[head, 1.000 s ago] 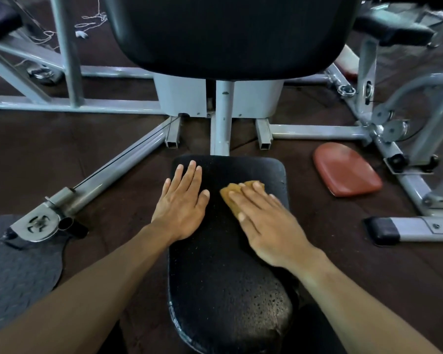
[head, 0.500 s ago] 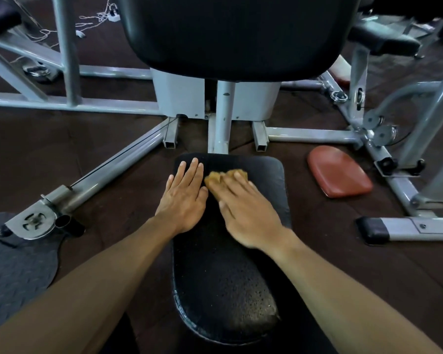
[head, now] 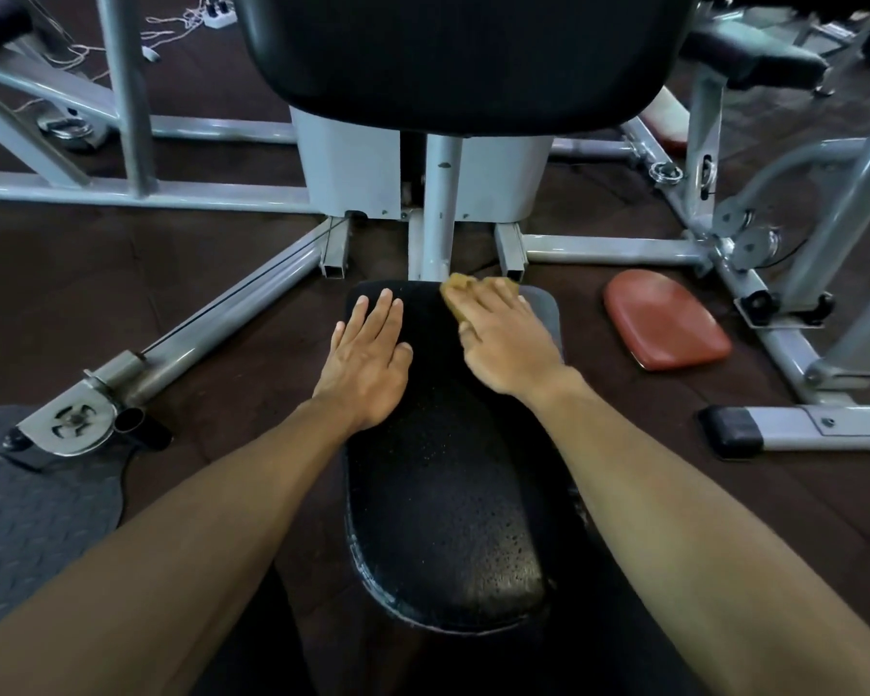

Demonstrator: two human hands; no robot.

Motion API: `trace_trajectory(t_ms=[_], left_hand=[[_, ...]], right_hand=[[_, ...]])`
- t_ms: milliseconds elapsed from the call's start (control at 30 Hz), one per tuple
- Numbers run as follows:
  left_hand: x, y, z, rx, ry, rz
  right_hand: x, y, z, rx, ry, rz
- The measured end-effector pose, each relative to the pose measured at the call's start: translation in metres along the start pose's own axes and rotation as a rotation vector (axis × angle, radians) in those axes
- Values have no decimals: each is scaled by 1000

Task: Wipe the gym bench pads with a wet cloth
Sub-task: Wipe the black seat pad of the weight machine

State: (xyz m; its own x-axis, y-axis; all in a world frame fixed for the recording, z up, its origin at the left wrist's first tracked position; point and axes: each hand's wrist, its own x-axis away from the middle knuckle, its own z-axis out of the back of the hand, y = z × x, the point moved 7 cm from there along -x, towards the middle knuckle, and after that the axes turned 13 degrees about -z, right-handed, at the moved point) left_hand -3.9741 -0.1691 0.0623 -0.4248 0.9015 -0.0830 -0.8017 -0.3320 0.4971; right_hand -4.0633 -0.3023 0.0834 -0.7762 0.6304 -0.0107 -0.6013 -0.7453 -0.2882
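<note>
A long black seat pad (head: 448, 494), beaded with water drops, runs from the bottom centre up to the grey post. My left hand (head: 367, 359) lies flat on the pad's left side, fingers straight. My right hand (head: 503, 339) presses a yellow-brown cloth (head: 455, 286) onto the pad's far edge with straight fingers; most of the cloth is hidden under the fingers. A large black back pad (head: 463, 52) fills the top centre.
Grey machine frame tubes (head: 609, 253) spread across the dark floor. A red pad (head: 666, 319) lies on the floor at right. A cable pulley (head: 74, 419) and a dark tread plate (head: 31, 499) sit at left. Another black pad (head: 754, 57) is at top right.
My right hand has slid the cloth away from me to the pad's far edge. My left hand stays flat on the pad's left side.
</note>
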Motion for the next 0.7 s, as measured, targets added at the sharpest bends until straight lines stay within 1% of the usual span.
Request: trace_trajectory(t_ms=[133,233,333,433,500,600,700], left_hand=[[1,-1,-1,11,-5,-5],[2,0,0,0,-11,-9],[2,1,0,-28,-17,-10],[2,1,0,-25,-14,-3],[2,0,0,-12,-6,3],[0,-1,0,5,0,13],[-1,-4,-1,17,-7,11]], right_hand=[[83,-18,0,21,-26,190],[130,4,8,4,-47,268],[123,40,12,-59,-50,224],[71,55,8,-65,-36,51],[45,46,3,-14,-28,-29],[53,10,5,7,-27,8],[104,-19,7,25,-41,169]])
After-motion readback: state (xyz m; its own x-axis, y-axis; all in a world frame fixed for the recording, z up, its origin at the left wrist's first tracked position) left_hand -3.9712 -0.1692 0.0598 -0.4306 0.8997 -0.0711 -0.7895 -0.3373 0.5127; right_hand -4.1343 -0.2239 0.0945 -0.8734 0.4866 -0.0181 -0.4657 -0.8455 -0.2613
